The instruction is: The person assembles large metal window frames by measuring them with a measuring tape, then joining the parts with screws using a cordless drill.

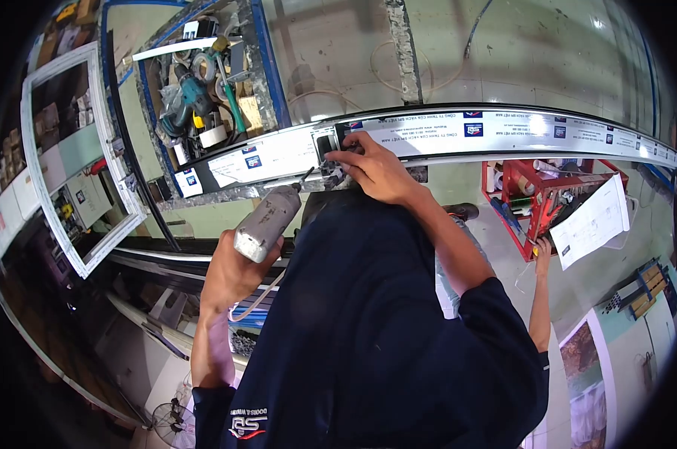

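My left hand (241, 273) is wrapped round a worn grey power screwdriver (269, 221), with a pale hose below it. The driver's thin dark bit (307, 176) points up and right towards a long window profile (428, 135) covered in printed white film. My right hand (381, 170) reaches over the profile's near edge, thumb and fingers bent close together. At those fingertips is a dark cutout with small dark hardware (331, 168). What the fingers pinch, if anything, is too small to make out.
A tool tray (262, 75) with a teal power tool (194, 93) lies beyond the profile. White frame (91, 262) stands left. At right, another person's hand (542, 251) is by a red metal cart (531, 232) and a paper sheet (593, 224). A fan (172, 420) stands lower left.
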Motion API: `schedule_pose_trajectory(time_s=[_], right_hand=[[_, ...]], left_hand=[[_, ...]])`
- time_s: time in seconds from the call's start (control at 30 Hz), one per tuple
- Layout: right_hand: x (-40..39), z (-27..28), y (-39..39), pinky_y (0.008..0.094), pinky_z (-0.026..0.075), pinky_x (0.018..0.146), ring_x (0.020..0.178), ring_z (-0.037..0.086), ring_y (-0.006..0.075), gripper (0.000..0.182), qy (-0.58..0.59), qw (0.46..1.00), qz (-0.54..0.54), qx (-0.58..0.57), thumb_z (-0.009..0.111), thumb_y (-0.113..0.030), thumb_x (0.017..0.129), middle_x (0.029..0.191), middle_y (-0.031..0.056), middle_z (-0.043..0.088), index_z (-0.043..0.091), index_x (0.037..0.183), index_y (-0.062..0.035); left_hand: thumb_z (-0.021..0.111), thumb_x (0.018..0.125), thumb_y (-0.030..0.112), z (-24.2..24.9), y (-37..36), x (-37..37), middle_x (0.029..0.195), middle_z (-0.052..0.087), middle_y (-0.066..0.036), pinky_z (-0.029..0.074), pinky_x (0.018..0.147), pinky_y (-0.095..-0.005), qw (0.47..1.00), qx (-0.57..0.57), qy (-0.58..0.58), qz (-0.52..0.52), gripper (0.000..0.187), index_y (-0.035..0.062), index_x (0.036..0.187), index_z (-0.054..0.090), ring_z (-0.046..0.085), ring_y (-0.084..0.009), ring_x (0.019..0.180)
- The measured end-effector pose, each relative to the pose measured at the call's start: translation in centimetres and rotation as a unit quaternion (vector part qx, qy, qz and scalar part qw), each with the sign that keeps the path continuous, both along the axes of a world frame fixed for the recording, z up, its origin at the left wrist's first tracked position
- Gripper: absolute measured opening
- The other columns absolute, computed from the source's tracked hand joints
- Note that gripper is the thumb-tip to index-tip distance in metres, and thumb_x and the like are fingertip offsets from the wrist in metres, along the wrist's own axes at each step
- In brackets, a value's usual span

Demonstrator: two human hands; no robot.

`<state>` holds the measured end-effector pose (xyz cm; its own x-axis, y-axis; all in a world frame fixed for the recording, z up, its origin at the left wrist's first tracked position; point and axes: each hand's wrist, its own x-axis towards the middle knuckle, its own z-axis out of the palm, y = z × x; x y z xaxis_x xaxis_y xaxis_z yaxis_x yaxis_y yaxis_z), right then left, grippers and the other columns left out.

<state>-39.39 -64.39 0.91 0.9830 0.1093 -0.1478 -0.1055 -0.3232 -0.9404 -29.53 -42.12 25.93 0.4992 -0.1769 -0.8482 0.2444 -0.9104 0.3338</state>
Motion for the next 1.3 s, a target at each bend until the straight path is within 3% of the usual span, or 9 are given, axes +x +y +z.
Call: schedule_pose_trajectory(time_s=[0.23,0.6,0.7,0.8,0.9,1.13,1.17,1.3], right_hand=[[0.2,-0.7,0.7,0.0417,0.057,0.086,0.098,0.071,0.0312,0.025,-0.065,0.985,-0.15,0.047,0.069,-0.015,0.101,0.113,0.0124,0.068,0.077,0.124,-0.0065],[0.2,-0.6,1.0,0.0403,0.057,0.085,0.099,0.07,0.0292,0.031,-0.045,0.992,-0.113,-0.026,0.071,-0.024,0.101,0.114,0.0092,0.069,0.077,0.129,-0.0119],[0.3,-0.7,1.0,0.041,0.057,0.086,0.1,0.07,0.0297,0.031,-0.04,0.993,-0.113,-0.02,0.071,-0.025,0.101,0.114,0.0091,0.069,0.078,0.127,-0.0117],[0.3,-0.8,1.0,0.0412,0.057,0.086,0.1,0.07,0.0298,0.03,-0.046,0.992,-0.117,-0.02,0.071,-0.025,0.101,0.114,0.0094,0.07,0.078,0.127,-0.0114],[0.2,-0.9,1.0,0.0405,0.058,0.087,0.1,0.072,0.0307,0.031,-0.055,0.99,-0.126,-0.023,0.071,-0.022,0.101,0.115,0.0105,0.072,0.078,0.129,-0.0115],[0.2,-0.5,1.3,0.0406,0.06,0.089,0.103,0.075,0.0342,0.031,-0.054,0.987,-0.152,-0.013,0.072,-0.018,0.099,0.118,0.0148,0.075,0.077,0.129,-0.008],[0.3,-0.5,1.3,0.0407,0.06,0.089,0.102,0.075,0.0344,0.032,-0.056,0.987,-0.152,-0.01,0.072,-0.018,0.099,0.117,0.015,0.076,0.077,0.129,-0.0077],[0.2,-0.9,1.4,0.0411,0.06,0.088,0.1,0.075,0.0354,0.033,-0.069,0.984,-0.161,-0.008,0.072,-0.017,0.099,0.116,0.0156,0.077,0.076,0.13,-0.0068]], left_hand=[[0.078,0.089,0.007,-2.4,-1.5,0.6,0.096,0.079,-0.02,0.057,0.085,-0.0376,0.994,-0.096,-0.055,-0.029,0.038,-0.003,0.125,0.069,0.077,-0.0263,0.089],[0.073,0.095,0.011,-5.0,-3.2,1.4,0.092,0.078,-0.019,0.057,0.082,-0.0367,0.997,-0.072,-0.041,0.008,0.027,-0.0051,0.117,0.072,0.074,-0.0177,0.085],[0.074,0.093,0.011,-5.3,-3.3,1.4,0.095,0.079,-0.022,0.058,0.083,-0.0396,0.996,-0.08,-0.045,0.003,0.032,-0.0046,0.12,0.071,0.078,-0.0265,0.089],[0.076,0.088,0.009,-5.0,-3.6,1.7,0.098,0.077,-0.027,0.058,0.085,-0.0442,0.993,-0.074,-0.072,-0.06,0.04,-0.0037,0.125,0.069,0.078,-0.0423,0.096],[0.077,0.084,0.007,-4.4,-4.1,3.0,0.103,0.075,-0.031,0.057,0.089,-0.047,0.986,-0.061,-0.071,-0.135,0.047,-0.0033,0.129,0.068,0.07,-0.0504,0.105],[0.077,0.084,0.008,-4.2,-4.9,4.7,0.105,0.075,-0.03,0.056,0.09,-0.0482,0.99,-0.047,-0.058,-0.118,0.043,-0.0024,0.125,0.069,0.07,-0.0487,0.106],[0.08,0.088,0.015,-4.0,-5.2,5.1,0.099,0.076,-0.027,0.057,0.087,-0.0429,0.985,-0.021,-0.054,-0.164,0.037,-0.0036,0.119,0.072,0.076,-0.042,0.094],[0.084,0.085,0.014,-4.5,-4.7,4.6,0.106,0.076,-0.027,0.056,0.092,-0.0465,0.967,-0.01,-0.081,-0.242,0.052,-0.0018,0.132,0.067,0.072,-0.0471,0.104]])
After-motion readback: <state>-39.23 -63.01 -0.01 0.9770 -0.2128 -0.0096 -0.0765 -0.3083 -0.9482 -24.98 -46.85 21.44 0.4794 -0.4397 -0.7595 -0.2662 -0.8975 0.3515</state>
